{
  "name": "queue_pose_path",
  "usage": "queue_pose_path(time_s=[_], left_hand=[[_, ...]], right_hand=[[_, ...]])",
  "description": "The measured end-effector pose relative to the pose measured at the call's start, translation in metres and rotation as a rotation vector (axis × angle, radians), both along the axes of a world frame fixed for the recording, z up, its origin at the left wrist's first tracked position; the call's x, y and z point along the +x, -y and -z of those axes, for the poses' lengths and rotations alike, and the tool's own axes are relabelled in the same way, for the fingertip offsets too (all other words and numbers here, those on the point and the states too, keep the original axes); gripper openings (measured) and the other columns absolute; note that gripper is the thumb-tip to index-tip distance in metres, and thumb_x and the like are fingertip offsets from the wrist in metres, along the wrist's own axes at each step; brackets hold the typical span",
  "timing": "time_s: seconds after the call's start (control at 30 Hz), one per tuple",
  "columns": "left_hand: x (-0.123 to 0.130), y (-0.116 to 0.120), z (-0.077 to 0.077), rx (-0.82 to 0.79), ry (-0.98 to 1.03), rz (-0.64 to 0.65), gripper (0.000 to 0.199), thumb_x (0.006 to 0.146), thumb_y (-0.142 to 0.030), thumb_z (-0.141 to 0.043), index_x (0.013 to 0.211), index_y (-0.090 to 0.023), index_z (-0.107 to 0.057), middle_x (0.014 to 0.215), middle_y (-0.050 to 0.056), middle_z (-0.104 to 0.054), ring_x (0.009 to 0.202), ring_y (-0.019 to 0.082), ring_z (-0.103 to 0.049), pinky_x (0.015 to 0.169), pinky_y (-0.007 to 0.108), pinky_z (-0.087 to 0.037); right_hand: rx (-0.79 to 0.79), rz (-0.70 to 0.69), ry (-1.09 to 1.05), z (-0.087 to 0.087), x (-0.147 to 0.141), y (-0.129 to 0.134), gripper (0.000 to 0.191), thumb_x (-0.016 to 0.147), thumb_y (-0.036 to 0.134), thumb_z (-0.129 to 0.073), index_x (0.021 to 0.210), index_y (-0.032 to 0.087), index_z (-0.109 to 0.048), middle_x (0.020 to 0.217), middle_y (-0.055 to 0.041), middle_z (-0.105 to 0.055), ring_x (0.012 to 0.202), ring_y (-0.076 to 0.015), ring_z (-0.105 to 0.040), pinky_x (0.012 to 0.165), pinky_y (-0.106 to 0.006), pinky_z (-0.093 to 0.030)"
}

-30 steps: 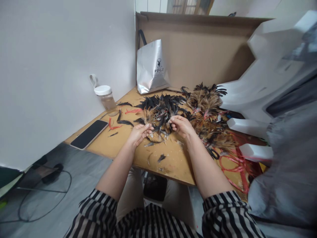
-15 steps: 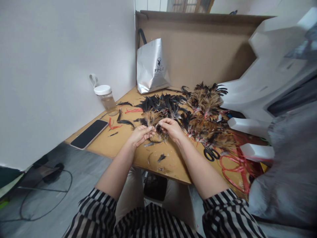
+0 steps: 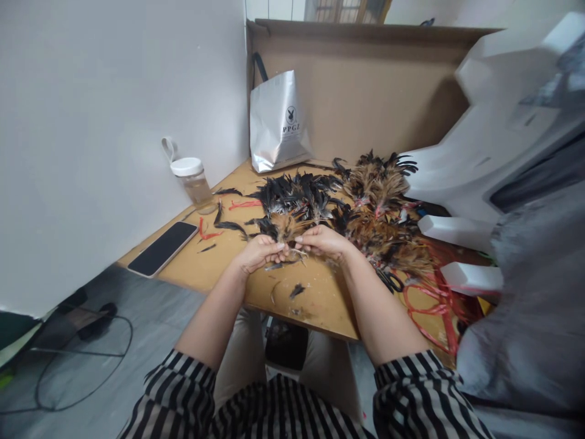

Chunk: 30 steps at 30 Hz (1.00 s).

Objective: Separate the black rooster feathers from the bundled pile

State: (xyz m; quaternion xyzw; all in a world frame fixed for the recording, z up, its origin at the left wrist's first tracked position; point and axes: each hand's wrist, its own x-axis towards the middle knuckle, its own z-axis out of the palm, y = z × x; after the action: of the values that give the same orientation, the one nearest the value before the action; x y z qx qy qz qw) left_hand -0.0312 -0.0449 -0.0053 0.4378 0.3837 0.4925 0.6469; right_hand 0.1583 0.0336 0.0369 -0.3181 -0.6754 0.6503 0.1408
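My left hand (image 3: 264,253) is closed, pinching the base of a small bunch of brown feathers (image 3: 287,227) that fans out away from me. Right beside it, my right hand (image 3: 323,241) is closed too, thumb and fingertips pressed together at the right side of the same bunch; what exactly they pinch is too small to make out. Beyond the hands lies a heap of black feathers (image 3: 295,194). Brown and black feather bundles (image 3: 381,235) are piled to the right, some with pink-red ties. Scissors with black handles (image 3: 389,280) lie partly under that pile.
A phone (image 3: 162,249) and a lidded jar of liquid (image 3: 194,188) stand at the left by the wall. A silver bag (image 3: 276,125) leans at the back. Red plastic ribbon (image 3: 432,308), white foam pieces (image 3: 470,277) and a grey covered bulk (image 3: 525,292) are at the right.
My right hand has come down slightly and turned flatter, its forearm farther right and now partly over the scissors. The left hand stays nearly in place with the brown feathers.
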Motion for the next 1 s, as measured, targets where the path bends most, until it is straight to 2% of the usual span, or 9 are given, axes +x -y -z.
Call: queue_pose_path(time_s=[0.17,0.37,0.43,0.57,0.7,0.8,1.0], left_hand=[[0.0,0.0,0.0,0.025,-0.007,0.007,0.025,0.064,-0.028,-0.068,0.074,-0.005,-0.065,0.062,0.008,-0.064,0.052,0.009,-0.057,0.051,0.018,-0.044],[0.0,-0.002,0.001,0.04,0.038,-0.058,0.026,0.065,-0.027,-0.067,0.077,-0.005,-0.065,0.066,0.011,-0.065,0.057,0.011,-0.059,0.052,0.019,-0.044],[0.0,-0.004,0.002,0.022,0.063,-0.116,0.025,0.066,-0.027,-0.067,0.08,-0.006,-0.065,0.073,0.012,-0.066,0.063,0.013,-0.061,0.056,0.019,-0.045],[0.0,-0.008,0.003,-0.005,0.067,-0.217,0.024,0.067,-0.025,-0.065,0.081,-0.006,-0.064,0.088,0.015,-0.066,0.066,0.011,-0.061,0.055,0.017,-0.045],[0.001,-0.01,0.006,-0.023,0.07,-0.249,0.023,0.067,-0.024,-0.066,0.082,-0.006,-0.063,0.083,0.013,-0.067,0.06,0.009,-0.06,0.05,0.016,-0.044],[0.001,-0.01,0.007,-0.026,0.066,-0.241,0.024,0.067,-0.024,-0.066,0.082,-0.005,-0.062,0.082,0.014,-0.067,0.058,0.009,-0.06,0.048,0.015,-0.043],[0.003,-0.01,0.006,-0.028,0.055,-0.211,0.025,0.066,-0.026,-0.067,0.08,-0.005,-0.063,0.077,0.013,-0.066,0.055,0.008,-0.057,0.046,0.014,-0.041]], right_hand=[[-0.027,-0.114,0.029,0.003,-0.005,0.005,0.032,0.061,0.041,-0.066,0.064,0.01,-0.06,0.043,0.0052,-0.048,0.031,-0.0001,-0.025,0.031,-0.017,-0.012],[-0.142,-0.094,-0.094,0.01,-0.01,0.006,0.027,0.056,0.034,-0.07,0.068,0.011,-0.06,0.052,0.0012,-0.058,0.032,-0.0005,-0.033,0.031,-0.014,-0.017],[-0.154,-0.022,-0.175,0.012,-0.013,0.006,0.027,0.056,0.033,-0.07,0.068,0.012,-0.06,0.056,-0.0006,-0.061,0.035,-0.0019,-0.039,0.032,-0.014,-0.022],[-0.128,0.231,-0.324,0.014,-0.024,0.008,0.027,0.054,0.034,-0.071,0.066,0.014,-0.057,0.06,0.0005,-0.061,0.038,-0.0028,-0.042,0.033,-0.015,-0.026],[-0.06,0.427,-0.328,0.018,-0.037,0.014,0.028,0.052,0.035,-0.071,0.065,0.015,-0.056,0.045,0.006,-0.05,0.035,-0.0027,-0.035,0.033,-0.015,-0.025],[-0.017,0.487,-0.319,0.022,-0.044,0.018,0.028,0.053,0.037,-0.07,0.064,0.016,-0.056,0.04,0.0075,-0.043,0.035,-0.003,-0.031,0.034,-0.016,-0.021],[0.087,0.547,-0.313,0.024,-0.052,0.022,0.026,0.054,0.038,-0.067,0.062,0.015,-0.057,0.042,0.0059,-0.045,0.037,-0.0039,-0.032,0.037,-0.019,-0.023]])
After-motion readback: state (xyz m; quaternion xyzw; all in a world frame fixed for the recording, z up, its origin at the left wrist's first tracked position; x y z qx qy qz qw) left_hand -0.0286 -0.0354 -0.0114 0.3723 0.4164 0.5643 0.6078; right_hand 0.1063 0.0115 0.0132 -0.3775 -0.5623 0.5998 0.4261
